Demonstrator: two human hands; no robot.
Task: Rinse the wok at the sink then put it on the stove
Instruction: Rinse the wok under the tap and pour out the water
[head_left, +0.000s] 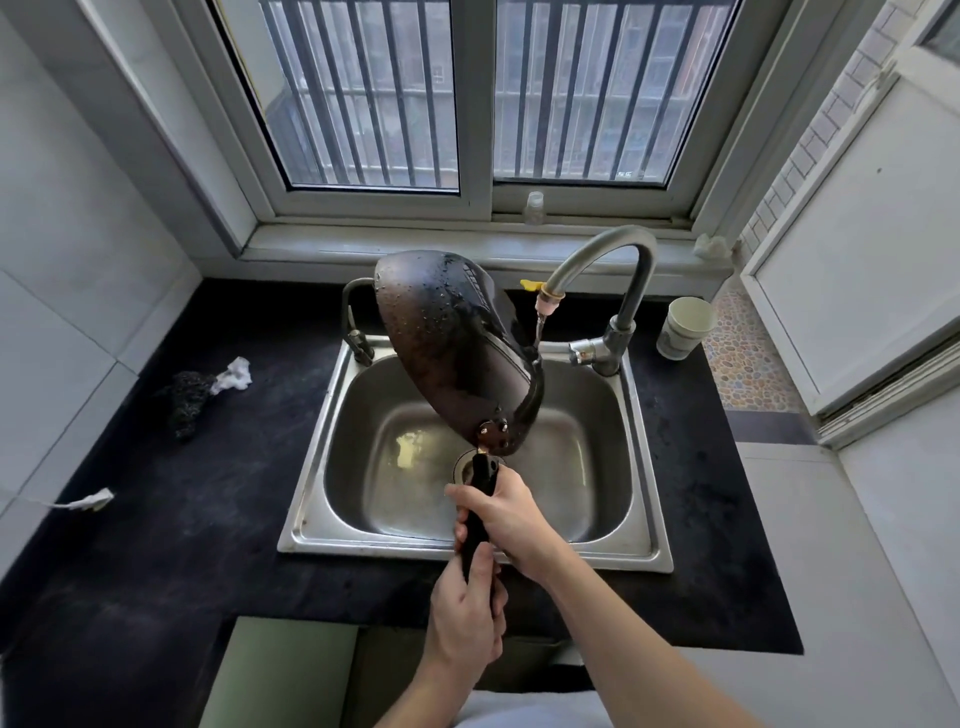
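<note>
A dark wok (447, 348) is held tipped on edge above the steel sink (644, 545), its wet, droplet-covered underside facing me. Its black handle points down toward me. My right hand (504, 512) grips the upper part of the handle over the sink's front half. My left hand (467, 613) grips the handle's lower end above the counter edge. The curved faucet (631, 260) arches from the right, and a thin stream runs from its spout (549, 301) onto the wok's hidden inner side. The stove is out of view.
A black countertop (182, 519) surrounds the sink. On it to the left lie a dark scrubber (184, 402), a white crumpled cloth (234, 373) and a white plug (91, 501). A white cup (683, 327) stands right of the faucet. A small bottle (534, 208) sits on the window sill.
</note>
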